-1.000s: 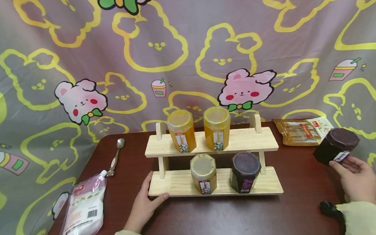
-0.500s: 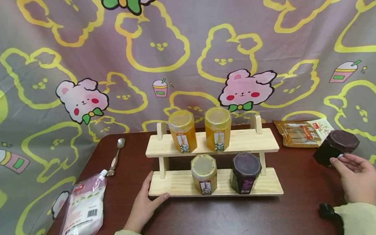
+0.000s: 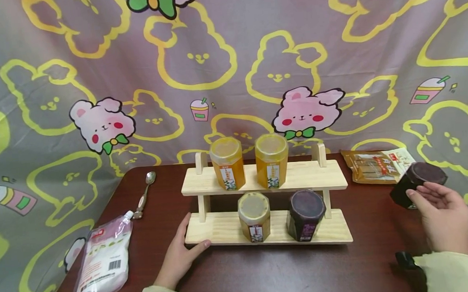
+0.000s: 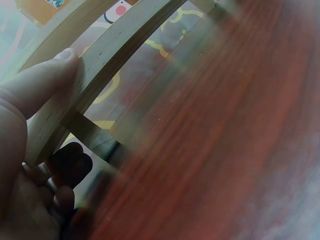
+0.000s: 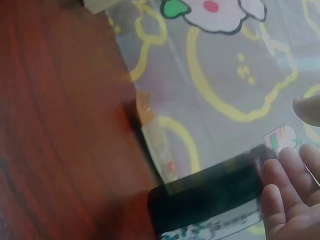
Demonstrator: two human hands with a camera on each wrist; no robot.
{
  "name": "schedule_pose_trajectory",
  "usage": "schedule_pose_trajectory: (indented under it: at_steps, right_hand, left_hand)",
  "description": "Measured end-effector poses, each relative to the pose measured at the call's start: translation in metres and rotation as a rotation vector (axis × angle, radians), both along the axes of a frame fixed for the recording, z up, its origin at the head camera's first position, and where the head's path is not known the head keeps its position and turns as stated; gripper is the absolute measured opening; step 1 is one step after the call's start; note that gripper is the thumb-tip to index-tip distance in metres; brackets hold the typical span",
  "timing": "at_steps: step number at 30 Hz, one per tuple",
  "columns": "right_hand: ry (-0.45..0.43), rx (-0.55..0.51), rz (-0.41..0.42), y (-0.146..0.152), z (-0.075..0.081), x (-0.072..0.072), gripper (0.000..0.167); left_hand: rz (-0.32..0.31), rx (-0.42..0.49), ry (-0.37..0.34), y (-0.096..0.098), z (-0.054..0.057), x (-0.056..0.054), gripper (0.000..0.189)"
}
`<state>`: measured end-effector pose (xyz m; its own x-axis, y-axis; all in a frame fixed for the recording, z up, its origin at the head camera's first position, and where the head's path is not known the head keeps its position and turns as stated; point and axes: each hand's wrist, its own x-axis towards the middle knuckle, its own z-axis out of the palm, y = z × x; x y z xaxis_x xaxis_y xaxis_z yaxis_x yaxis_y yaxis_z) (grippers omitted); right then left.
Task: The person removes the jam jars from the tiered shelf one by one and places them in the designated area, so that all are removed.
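Observation:
My left hand (image 3: 180,254) holds the left end of a pale two-tier wooden shelf (image 3: 329,229). In the left wrist view its thumb lies along the plank (image 4: 107,52), with the other fingers curled on the far side. At the right, my right hand (image 3: 446,216) is at a dark hexagonal jar (image 3: 403,190). The right wrist view has the fingers beside the jar's lid end and the thumb (image 5: 307,110) apart from it. Two orange-yellow jars (image 3: 229,170) (image 3: 272,168) stand on the upper tier. A paler yellow jar (image 3: 254,217) and a dark purple jar (image 3: 306,215) stand on the lower.
A brown snack packet (image 3: 372,167) lies at the back right, behind the dark jar. On the left are a clear spouted pouch (image 3: 105,258) with white contents and a spoon (image 3: 143,199). A cartoon-print curtain (image 3: 230,67) hangs behind the brown table (image 3: 280,271).
The right hand's fingers have loosened from the dark jar's lower side and moved up toward its lid. That jar has barely shifted. The left hand and shelf stay in place.

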<state>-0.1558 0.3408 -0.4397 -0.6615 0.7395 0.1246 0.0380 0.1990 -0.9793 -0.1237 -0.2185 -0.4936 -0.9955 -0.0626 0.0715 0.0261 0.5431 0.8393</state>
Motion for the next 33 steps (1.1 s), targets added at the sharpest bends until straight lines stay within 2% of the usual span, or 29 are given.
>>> schedule_pose_trajectory:
  at_steps: [8,17,25,28,33]
  right_hand:
    - [0.006,0.042,0.058,-0.013,0.017,0.003,0.04]
    - [0.032,-0.011,0.166,-0.027,0.033,0.007,0.042]
    - [0.109,0.068,0.296,-0.039,0.04,0.014,0.042]
    - [0.155,0.055,0.356,-0.044,0.043,0.017,0.043]
    - [0.142,0.103,0.369,-0.053,0.049,0.019,0.045]
  left_hand:
    - [0.002,0.0,-0.007,0.0,0.001,0.001,0.101]
    - [0.006,0.005,-0.004,0.0,-0.001,-0.001,0.102]
    - [0.012,0.005,-0.009,-0.002,-0.002,-0.001,0.105]
    - [0.011,0.007,-0.014,-0.002,-0.002,-0.001,0.106]
    - [0.006,0.004,-0.002,0.0,-0.001,0.0,0.104]
